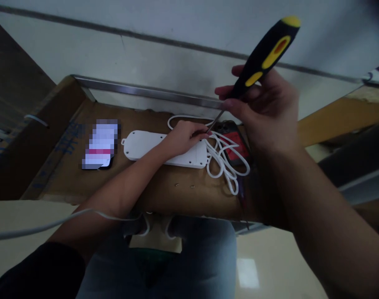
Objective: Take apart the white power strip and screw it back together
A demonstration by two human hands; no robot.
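Note:
My right hand point(258, 112) grips a screwdriver with a black and yellow handle point(267, 54), raised above the table. Its thin metal shaft point(217, 120) slants down, and the tip ends beside my left hand's fingers. My left hand point(183, 139) lies on a white power strip point(146, 145), holding it down, and covers its middle. Loops of white cable point(223, 160) run from the strip's right end. Two tiny screws point(183, 185) lie just below the strip on the cardboard point(208, 199).
A phone-like device with a pixelated screen point(100, 145) lies left of the strip. A dark object with a red patch point(236, 143) sits under the cable. A metal strip point(146, 91) edges the far side of the cardboard. A grey cord point(52, 222) crosses my left forearm.

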